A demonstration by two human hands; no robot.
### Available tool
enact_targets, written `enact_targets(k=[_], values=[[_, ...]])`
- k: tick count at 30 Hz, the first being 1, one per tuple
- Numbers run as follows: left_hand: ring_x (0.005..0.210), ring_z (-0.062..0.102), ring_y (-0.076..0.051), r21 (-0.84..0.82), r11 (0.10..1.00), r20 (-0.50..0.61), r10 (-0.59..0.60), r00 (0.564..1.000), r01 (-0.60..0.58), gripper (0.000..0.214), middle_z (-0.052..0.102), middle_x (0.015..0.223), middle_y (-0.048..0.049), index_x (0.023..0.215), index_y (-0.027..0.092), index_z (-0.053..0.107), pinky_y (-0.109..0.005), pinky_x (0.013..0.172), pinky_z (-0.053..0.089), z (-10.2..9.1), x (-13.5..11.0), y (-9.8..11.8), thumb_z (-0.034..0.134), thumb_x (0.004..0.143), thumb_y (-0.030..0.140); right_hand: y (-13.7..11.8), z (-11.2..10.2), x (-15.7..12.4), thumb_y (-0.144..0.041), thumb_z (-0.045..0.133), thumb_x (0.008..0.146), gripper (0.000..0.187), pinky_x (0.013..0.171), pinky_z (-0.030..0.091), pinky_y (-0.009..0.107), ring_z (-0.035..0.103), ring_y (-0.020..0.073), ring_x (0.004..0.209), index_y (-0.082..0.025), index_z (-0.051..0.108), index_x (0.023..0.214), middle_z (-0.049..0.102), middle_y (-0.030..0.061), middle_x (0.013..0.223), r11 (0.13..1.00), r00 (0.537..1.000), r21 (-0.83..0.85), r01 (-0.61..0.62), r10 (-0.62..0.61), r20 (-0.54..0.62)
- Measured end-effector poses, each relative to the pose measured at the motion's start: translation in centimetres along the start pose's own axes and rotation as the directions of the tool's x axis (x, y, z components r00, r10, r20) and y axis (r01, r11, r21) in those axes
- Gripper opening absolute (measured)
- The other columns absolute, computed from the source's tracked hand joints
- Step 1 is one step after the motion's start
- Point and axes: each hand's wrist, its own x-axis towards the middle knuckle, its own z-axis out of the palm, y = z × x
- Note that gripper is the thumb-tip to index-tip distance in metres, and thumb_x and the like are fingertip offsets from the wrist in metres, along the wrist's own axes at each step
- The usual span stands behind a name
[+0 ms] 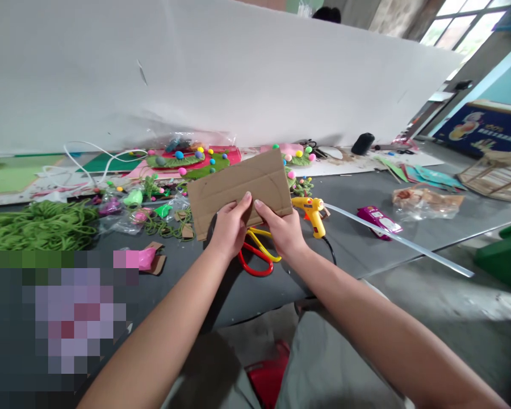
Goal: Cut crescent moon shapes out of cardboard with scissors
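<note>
Both hands hold a cardboard (238, 184) sheet up over the near part of the dark tabletop (357, 250), with its long side tilted, the right end higher. The left hand (230, 227) has its grip closed on the lower edge, thumb pressed on the near face and fingers hidden behind. The right hand (283, 230) pinches the same edge just beside it, thumb on the front, so the two thumbs nearly meet. Right below the hands lie scissors (258, 255) with red and yellow loops, partly hidden by the wrists. A yellow glue gun (313, 213) rests just right of the cardboard, its black cord trailing toward the tabletop's near edge. Farther right, a long clear strip (402, 241) lies slantwise and juts past the edge, with a purple toy car (378, 220) touching or just beside it and a crumpled plastic bag (426, 201) beyond. To the left sits a heap of green yarn (42, 224), and brown scraps (183, 224) lie near the cardboard's left end. Behind the cardboard, felt pieces (196, 162) dotted with coloured pompoms spread along the foot of a large white board (238, 74) standing at the back.
</note>
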Motion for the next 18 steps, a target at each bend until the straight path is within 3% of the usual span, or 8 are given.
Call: enact_targets(k=[6, 8, 10, 15, 18], values=[[0.088, 0.073, -0.021, -0.002, 0.998, -0.079, 0.069, 0.995, -0.069, 0.035, 0.075, 0.084, -0.0058, 0.080, 0.018, 0.068, -0.033, 0.082, 0.057, -1.0, 1.4, 1.1, 0.092, 0.074, 0.043, -0.7, 0.9, -0.8, -0.049, 0.088, 0.073, 0.038, 0.073, 0.062, 0.035, 0.074, 0.0221, 0.080, -0.016, 0.078, 0.089, 0.080, 0.0079, 0.091, 0.999, 0.998, -0.039, -0.038, 0.040, 0.052], [0.084, 0.073, -0.018, -0.002, 0.987, -0.203, 0.155, 0.967, -0.159, 0.034, 0.074, 0.080, -0.0041, 0.079, 0.020, 0.066, -0.029, 0.075, 0.057, -2.0, 2.5, 2.2, 0.090, 0.077, 0.044, -1.1, 0.7, -1.3, -0.050, 0.085, 0.076, 0.036, 0.070, 0.059, 0.032, 0.069, 0.0184, 0.072, -0.016, 0.078, 0.084, 0.077, 0.0055, 0.080, 0.993, 0.990, -0.115, -0.032, 0.047, 0.134], [0.086, 0.074, -0.016, 0.013, 0.964, -0.244, 0.262, 0.934, -0.267, 0.033, 0.075, 0.083, -0.0027, 0.082, 0.022, 0.066, -0.025, 0.072, 0.057, -3.1, 3.3, 3.3, 0.091, 0.076, 0.043, -1.5, 0.3, -1.5, -0.051, 0.082, 0.081, 0.035, 0.070, 0.057, 0.031, 0.067, 0.0171, 0.071, -0.016, 0.080, 0.086, 0.076, 0.0046, 0.077, 0.979, 0.979, -0.202, 0.007, 0.034, 0.201], [0.071, 0.071, -0.016, 0.032, 0.971, -0.167, 0.239, 0.957, -0.237, 0.039, 0.075, 0.081, -0.0031, 0.083, 0.020, 0.068, -0.026, 0.060, 0.055, -3.8, 3.4, 4.0, 0.093, 0.073, 0.048, -1.5, -1.3, 0.6, -0.046, 0.068, 0.090, 0.035, 0.085, 0.059, 0.037, 0.072, 0.0234, 0.089, -0.016, 0.080, 0.104, 0.078, 0.0101, 0.098, 0.844, 0.972, -0.497, 0.204, -0.112, 0.208], [0.064, 0.068, -0.015, 0.115, 0.971, -0.164, 0.228, 0.960, -0.210, 0.045, 0.070, 0.073, -0.0011, 0.076, 0.020, 0.062, -0.026, 0.059, 0.054, -3.1, 3.0, 3.2, 0.093, 0.072, 0.052, -1.3, -2.2, 2.1, -0.026, 0.062, 0.084, 0.041, 0.111, 0.051, 0.046, 0.066, 0.0314, 0.125, -0.013, 0.077, 0.121, 0.072, 0.0186, 0.132, 0.716, 0.963, -0.648, 0.260, -0.147, 0.224]])
